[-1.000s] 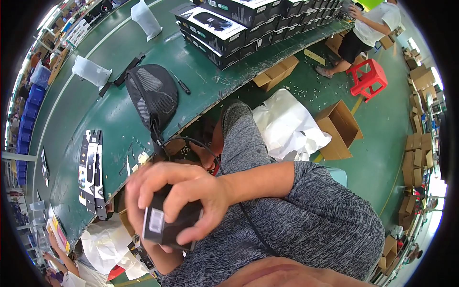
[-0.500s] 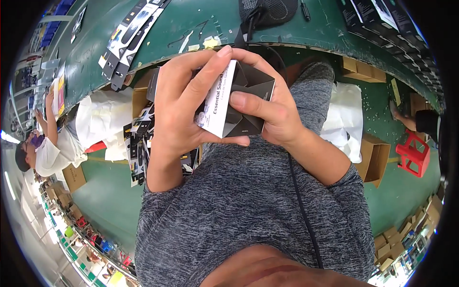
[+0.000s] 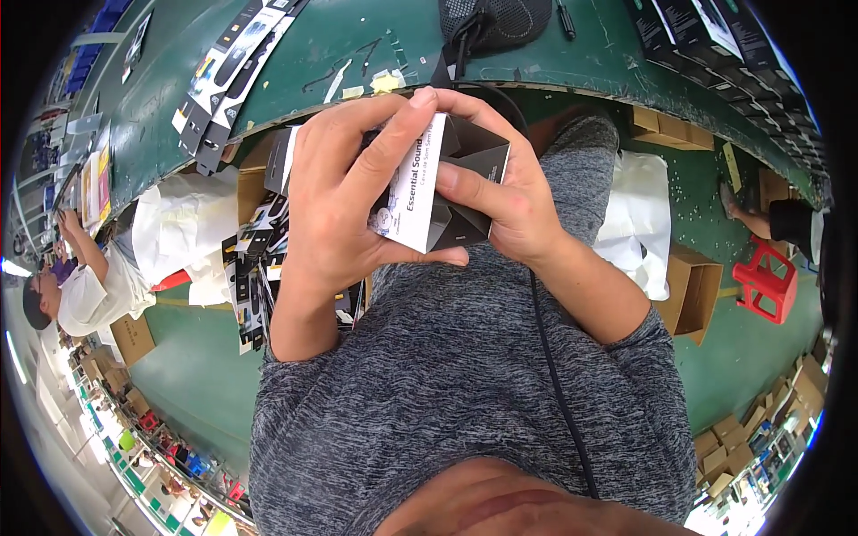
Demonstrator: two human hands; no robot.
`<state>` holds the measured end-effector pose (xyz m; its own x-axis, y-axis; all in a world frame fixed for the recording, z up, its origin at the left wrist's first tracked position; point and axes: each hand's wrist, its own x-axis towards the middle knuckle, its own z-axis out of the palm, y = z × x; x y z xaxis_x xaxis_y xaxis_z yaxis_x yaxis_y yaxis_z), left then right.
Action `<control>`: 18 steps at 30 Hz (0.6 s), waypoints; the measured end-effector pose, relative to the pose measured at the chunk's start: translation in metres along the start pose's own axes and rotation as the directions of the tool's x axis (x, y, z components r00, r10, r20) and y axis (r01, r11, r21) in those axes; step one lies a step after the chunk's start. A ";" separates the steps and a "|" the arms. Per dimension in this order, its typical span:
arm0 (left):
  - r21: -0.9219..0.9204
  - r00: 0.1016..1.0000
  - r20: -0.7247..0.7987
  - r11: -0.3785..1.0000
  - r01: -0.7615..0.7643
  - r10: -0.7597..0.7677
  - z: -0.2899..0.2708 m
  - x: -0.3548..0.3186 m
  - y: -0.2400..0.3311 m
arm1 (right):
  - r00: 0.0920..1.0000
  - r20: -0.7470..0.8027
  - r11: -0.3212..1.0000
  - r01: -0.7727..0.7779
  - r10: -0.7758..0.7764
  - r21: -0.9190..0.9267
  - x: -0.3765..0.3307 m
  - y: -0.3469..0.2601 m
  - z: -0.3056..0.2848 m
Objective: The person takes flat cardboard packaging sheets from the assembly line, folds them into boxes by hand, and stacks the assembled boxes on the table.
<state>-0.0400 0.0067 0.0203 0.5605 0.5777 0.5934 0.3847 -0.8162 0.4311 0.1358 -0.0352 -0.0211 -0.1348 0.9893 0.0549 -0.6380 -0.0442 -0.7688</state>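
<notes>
Between my hands, in front of my chest and just short of the table's edge, is a small black and white cardboard box (image 3: 415, 198). Its printed white side faces me, and the grey-black flaps at its right end are partly folded. My left hand (image 3: 338, 188) wraps round the left part of the box, thumb along its lower edge and index finger over the top. My right hand (image 3: 508, 192) grips the flap end, its thumb pressing on a dark flap. The box's far side is hidden by my fingers.
On the green table (image 3: 357, 45) lie flat unfolded box blanks (image 3: 234, 80), a black mesh bag (image 3: 496, 27) and a black pen (image 3: 566, 18). Finished black boxes (image 3: 706, 54) stand stacked at far right. A red stool (image 3: 766, 281) and an open carton (image 3: 693, 290) stand at right; a co-worker (image 3: 85, 286) is at left.
The right thumb has shifted slightly on the flaps, and the box has turned a little in my hands. Both hands keep their hold on it.
</notes>
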 end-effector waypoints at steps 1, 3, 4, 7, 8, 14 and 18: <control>0.002 1.000 0.006 1.000 0.004 -0.004 0.000 0.001 0.000 | 1.000 -0.001 1.000 -0.002 0.002 0.010 0.001 0.000 -0.001; 0.004 1.000 0.011 1.000 0.012 -0.012 0.000 0.001 0.000 | 1.000 0.008 1.000 0.012 -0.012 -0.026 0.001 0.000 -0.001; 0.006 1.000 0.007 1.000 0.012 -0.012 0.000 0.001 0.000 | 0.999 0.014 0.998 0.030 -0.029 -0.061 0.001 0.000 -0.002; -0.021 1.000 -0.006 0.999 0.027 -0.028 0.001 0.001 0.002 | 0.997 0.070 0.999 -0.017 0.014 0.043 0.002 0.003 -0.009; -0.052 0.999 -0.015 0.998 0.039 -0.040 0.002 0.002 0.002 | 0.998 0.066 0.999 -0.016 0.013 0.041 0.001 0.005 -0.012; 0.197 0.997 0.072 0.980 0.008 -0.023 -0.003 0.014 0.007 | 0.836 0.468 0.302 0.543 -0.287 -0.784 -0.001 -0.050 -0.032; 0.188 0.981 0.192 0.981 -0.047 0.010 0.003 0.012 0.010 | 0.890 0.422 0.126 0.445 -0.169 -0.887 -0.015 -0.046 -0.032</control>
<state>-0.0271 0.0054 0.0298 0.6951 0.5557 0.4560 0.4886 -0.8305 0.2673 0.1913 -0.0433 -0.0063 -0.3322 0.8299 0.4483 0.5320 0.5573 -0.6374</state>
